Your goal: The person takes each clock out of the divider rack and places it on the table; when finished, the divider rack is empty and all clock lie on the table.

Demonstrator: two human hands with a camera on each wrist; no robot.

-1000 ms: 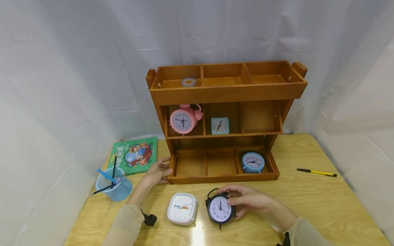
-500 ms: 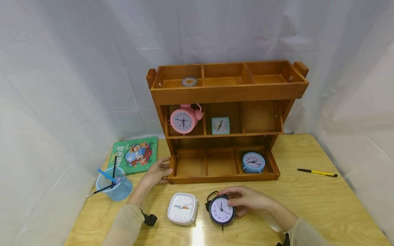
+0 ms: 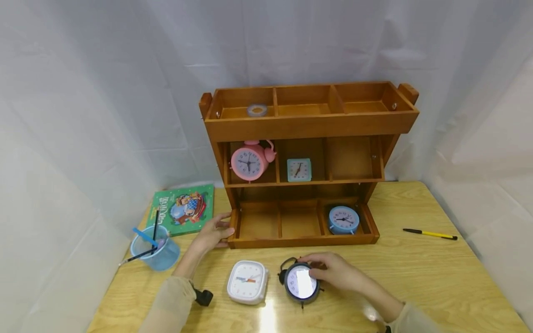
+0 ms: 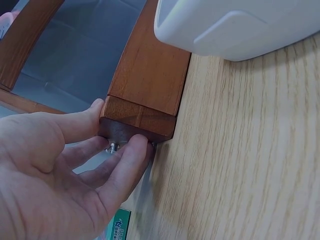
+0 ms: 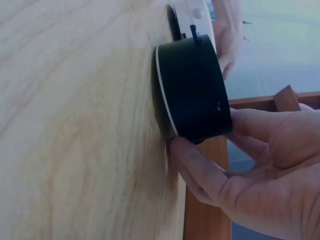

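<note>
My right hand (image 3: 333, 273) pinches a black twin-bell alarm clock (image 3: 291, 280) by its side, thumb over the face's edge. The clock leans back low over the table, a bright glare covering part of its face. In the right wrist view its dark casing (image 5: 195, 90) sits between thumb and fingers, right at the wood surface. My left hand (image 3: 210, 233) grips the lower left corner of a brown wooden shelf (image 3: 308, 126), thumb on the corner (image 4: 140, 112) and fingers along its outer side. Between the hands lies a white square clock (image 3: 247, 282).
The shelf carries a pink alarm clock (image 3: 248, 163), a mint square clock (image 3: 299, 169), a round blue clock (image 3: 343, 219) and a tape roll (image 3: 257, 110). A green book (image 3: 181, 210) and blue pencil cup (image 3: 162, 259) stand left, a yellow-black pen (image 3: 430, 234) right.
The black clock has shifted slightly right and its face has tilted, so glare now shows on it. The right hand has moved with it; the left hand stays at the shelf corner.
</note>
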